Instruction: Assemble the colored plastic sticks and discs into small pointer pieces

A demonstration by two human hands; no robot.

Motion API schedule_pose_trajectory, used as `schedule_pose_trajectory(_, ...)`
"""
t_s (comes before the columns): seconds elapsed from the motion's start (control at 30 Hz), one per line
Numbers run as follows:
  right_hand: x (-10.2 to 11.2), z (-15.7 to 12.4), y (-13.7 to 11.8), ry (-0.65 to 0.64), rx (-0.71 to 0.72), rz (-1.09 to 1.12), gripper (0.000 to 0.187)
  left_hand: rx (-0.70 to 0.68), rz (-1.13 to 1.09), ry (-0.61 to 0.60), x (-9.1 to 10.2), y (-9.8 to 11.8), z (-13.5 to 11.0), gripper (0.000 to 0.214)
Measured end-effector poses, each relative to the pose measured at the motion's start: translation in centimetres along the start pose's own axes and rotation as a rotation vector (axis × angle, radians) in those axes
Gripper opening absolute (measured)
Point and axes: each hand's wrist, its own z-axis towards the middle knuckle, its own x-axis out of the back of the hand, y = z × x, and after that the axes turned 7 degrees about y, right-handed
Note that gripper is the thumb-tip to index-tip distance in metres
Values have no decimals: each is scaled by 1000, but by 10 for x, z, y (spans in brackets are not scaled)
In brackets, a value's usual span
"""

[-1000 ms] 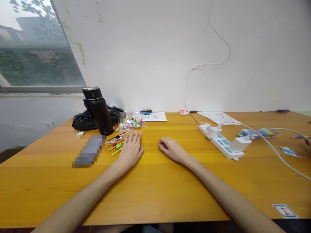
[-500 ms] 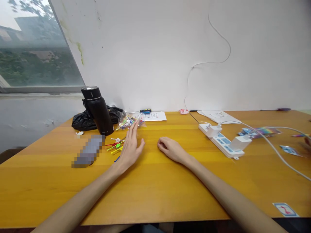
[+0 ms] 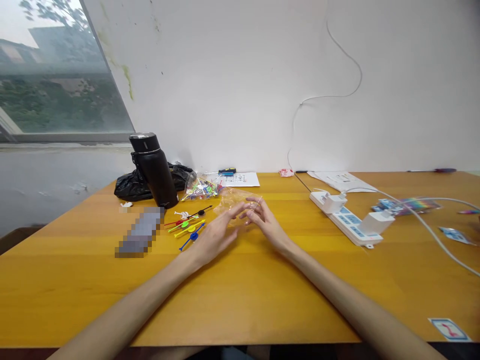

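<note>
A thin clear plastic bag (image 3: 234, 196) is between my hands above the middle of the table. My left hand (image 3: 215, 234) reaches to the right with its fingertips on the bag, its thumb somewhat apart. My right hand (image 3: 269, 225) has its bent fingers closed on the bag's right end, close to the left fingertips. The fingers are slightly blurred. Just left of my left hand lie several plastic arrow spinners, among them a blue spinner (image 3: 194, 236), a yellow spinner (image 3: 191, 228) and a black spinner (image 3: 201, 212). Behind them sits a clear bag of coloured spinners (image 3: 202, 188).
A black bottle (image 3: 155, 172) stands at the left before a black plastic bag (image 3: 129, 186). Near it lies a pixelated flat object (image 3: 141, 232). On the right are a power strip (image 3: 345, 220) with white plugs, a trailing cable (image 3: 423, 225) and colourful packets (image 3: 403, 205).
My left hand has moved right and down from near the bag of spinners, bringing the clear bag along. My right hand has lifted and its fingers now meet the bag. The spinners are more exposed.
</note>
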Motion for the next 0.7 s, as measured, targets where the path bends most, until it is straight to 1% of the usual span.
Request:
schedule_pose_trajectory(0.1, 3, 1, -1, 40, -4, -10, 43, -59, 81, -39, 0, 2, 1, 69)
schedule_pose_trajectory(0.2, 6, 3, -2, 52, 29, -24, 34, -100, 189, -10, 2, 2, 3, 71)
schedule_pose_trajectory(0.3, 8, 3, -5, 25, 49, -32, 31, -104, 336, 55, 6, 2, 5, 73)
schedule_pose_trajectory(0.37, 6, 3, -7, -1, 36, -26, 31, -106, 423, 87, 9, 2, 6, 79)
schedule_pose_trajectory(0.5, 1, 0, -8, -36, 17, -18, 32, -105, 487, 83, 11, 2, 7, 85)
schedule_pose_trajectory(0.57, 1, 1, -6, -5, 23, -30, 32, -84, 489, 83, 11, 2, 6, 84)
schedule_pose_trajectory(0.7, 8, 5, -3, 116, 33, -71, 30, -42, 497, 119, 11, 1, 6, 85)
